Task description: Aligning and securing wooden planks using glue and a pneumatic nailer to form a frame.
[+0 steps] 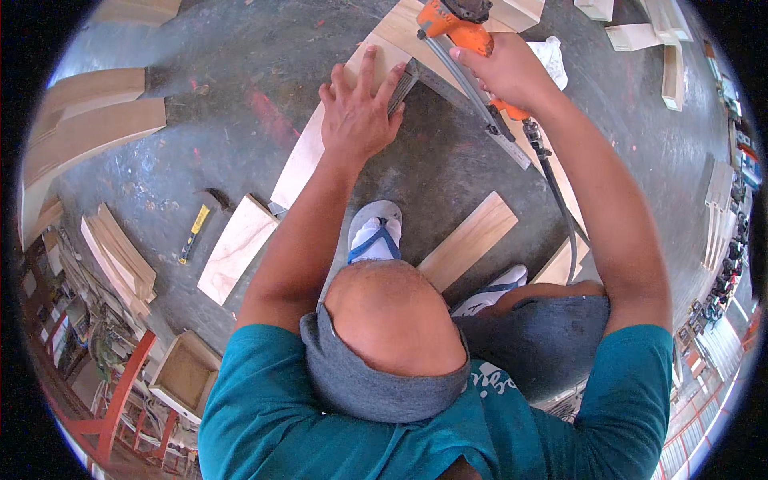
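Concrete floor: left hand (pixel 358 112) lies open, pinning a stiff, light board (pixel 308 152); right hand (pixel 504 72) grips an orange, probably heavy nailer (pixel 454 22) at top centre.

Everything was carried by a grey concrete floor (pixel 448 172), marked with faded red patches. A long pale board (pixel 300 164) was laid on it near the centre, and a shorter plank (pixel 470 238) was set just below. Another short board (pixel 237 248) was placed to the left, with a yellow-handled hammer (pixel 195 232) beside it. Stacked boards (pixel 92 132) were seen at the far left, and a small open wooden box (pixel 186 374) lower down. Small wood blocks (pixel 632 36) were scattered at the upper right.
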A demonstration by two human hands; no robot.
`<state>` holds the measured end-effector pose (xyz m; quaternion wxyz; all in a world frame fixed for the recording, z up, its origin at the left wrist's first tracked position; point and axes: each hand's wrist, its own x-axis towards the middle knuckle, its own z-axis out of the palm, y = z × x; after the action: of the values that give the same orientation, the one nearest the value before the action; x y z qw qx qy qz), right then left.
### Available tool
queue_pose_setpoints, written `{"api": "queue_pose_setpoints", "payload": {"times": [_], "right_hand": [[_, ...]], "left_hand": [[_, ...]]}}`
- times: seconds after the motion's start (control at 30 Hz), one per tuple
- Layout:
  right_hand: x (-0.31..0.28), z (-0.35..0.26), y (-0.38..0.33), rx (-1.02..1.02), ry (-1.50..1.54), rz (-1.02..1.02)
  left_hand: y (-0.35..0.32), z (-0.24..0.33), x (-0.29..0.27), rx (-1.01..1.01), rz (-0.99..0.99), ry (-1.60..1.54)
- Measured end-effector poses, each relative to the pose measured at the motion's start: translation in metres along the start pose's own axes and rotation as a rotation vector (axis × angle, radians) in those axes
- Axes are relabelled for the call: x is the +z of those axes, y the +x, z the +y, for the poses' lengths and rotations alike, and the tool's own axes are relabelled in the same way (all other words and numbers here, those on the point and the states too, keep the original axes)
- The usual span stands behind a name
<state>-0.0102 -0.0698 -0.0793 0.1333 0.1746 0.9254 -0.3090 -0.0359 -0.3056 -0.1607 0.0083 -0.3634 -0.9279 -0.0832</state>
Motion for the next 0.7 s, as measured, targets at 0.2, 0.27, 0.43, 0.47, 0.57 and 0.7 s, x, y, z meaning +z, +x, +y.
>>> {"api": "queue_pose_setpoints", "payload": {"times": [0.2, 0.27, 0.43, 0.47, 0.57, 0.7], "right_hand": [[0.0, 0.003, 0.004, 0.019, 0.015, 0.024], [-0.002, 0.004, 0.007, 0.041, 0.028, 0.017], [-0.006, -0.002, 0.005, 0.059, 0.014, 0.067], [-0.008, -0.004, 0.005, 0.097, 0.08, 0.059], [-0.012, -0.003, 0.007, 0.104, 0.083, 0.02], [-0.01, 0.002, 0.011, 0.088, 0.092, 0.061]], "left_hand": [[0.001, 0.001, -0.001, -0.003, -0.015, -0.012], [0.0, 0.0, 0.001, -0.001, -0.013, -0.005], [0.0, 0.0, 0.001, -0.004, -0.01, -0.008], [0.0, 0.0, 0.001, -0.004, -0.01, -0.007], [0.0, -0.001, 0.001, -0.006, -0.005, -0.017], [0.0, 0.0, 0.001, -0.001, 0.002, -0.034]]}}
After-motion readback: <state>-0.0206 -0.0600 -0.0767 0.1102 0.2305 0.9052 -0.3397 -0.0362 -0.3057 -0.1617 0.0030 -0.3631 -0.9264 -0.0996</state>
